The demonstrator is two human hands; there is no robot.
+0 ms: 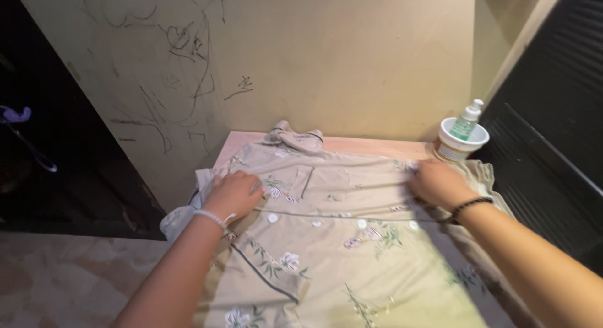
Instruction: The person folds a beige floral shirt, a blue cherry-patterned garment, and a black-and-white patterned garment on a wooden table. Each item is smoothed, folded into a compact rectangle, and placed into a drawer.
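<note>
A pale green button-up shirt (339, 252) with a flower print and dark piping lies spread over a small pink table (377, 146), its collar toward the wall. My left hand (233, 193) presses flat on the shirt's left shoulder area, beside the chest pocket. My right hand (438, 183) rests on the shirt's right shoulder area, fingers bent on the cloth. White buttons run across the middle between my two hands.
A white tub (453, 149) with a green pump bottle (466, 122) standing in it sits at the table's back right corner. A scribbled wall stands behind. A dark slatted door is at the right, a dark opening at the left.
</note>
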